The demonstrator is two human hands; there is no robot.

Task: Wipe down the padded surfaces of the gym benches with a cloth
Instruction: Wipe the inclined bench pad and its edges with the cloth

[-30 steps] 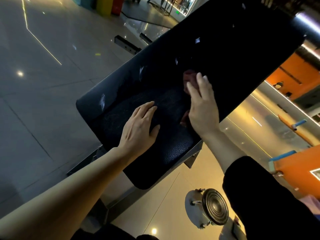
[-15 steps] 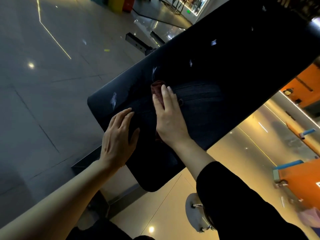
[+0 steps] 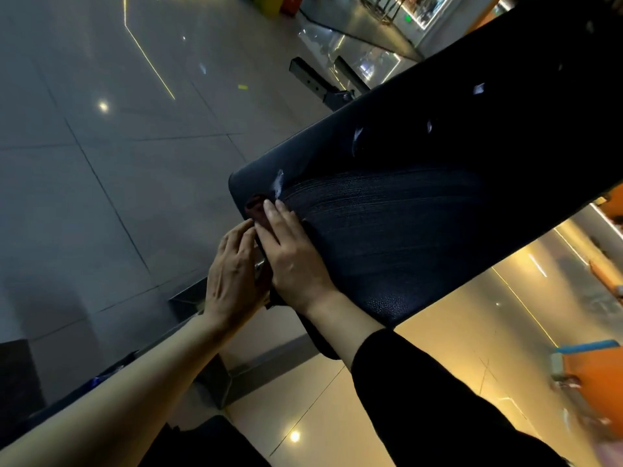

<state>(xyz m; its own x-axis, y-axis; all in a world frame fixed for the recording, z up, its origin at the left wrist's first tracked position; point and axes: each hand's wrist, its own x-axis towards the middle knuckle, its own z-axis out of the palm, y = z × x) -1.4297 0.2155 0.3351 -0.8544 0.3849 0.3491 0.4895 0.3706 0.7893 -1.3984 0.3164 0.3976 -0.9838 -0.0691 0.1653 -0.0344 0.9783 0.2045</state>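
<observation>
**Cloth pressed flat at the near corner of the bench pad**

The black padded bench pad (image 3: 421,210) runs diagonally across the room, from its rounded near end by the person up toward the far right. Its leather-grain surface shows a fan of faint streaks spreading away from the hands, and a few small pale scuffs dot the darker stretch beyond.

The right hand (image 3: 293,257) lies palm down on the pad close to its left edge, fingers straight and together, pressing a dark red cloth (image 3: 258,208) against the padding. Only a bit of the cloth peeks out past the fingertips, and a dark fold shows between the two hands; the rest is hidden under the palm. A black sleeve (image 3: 421,392) covers that forearm.

The left hand (image 3: 232,278), on a bare arm, sits right beside the right one at the pad's edge, fingers relaxed and slightly bent, touching the rim. I cannot tell whether its fingertips also catch the cloth.

Below lies a glossy tiled floor (image 3: 101,197) with light reflections, and a dark metal frame piece (image 3: 320,80) stands beyond the pad.
</observation>
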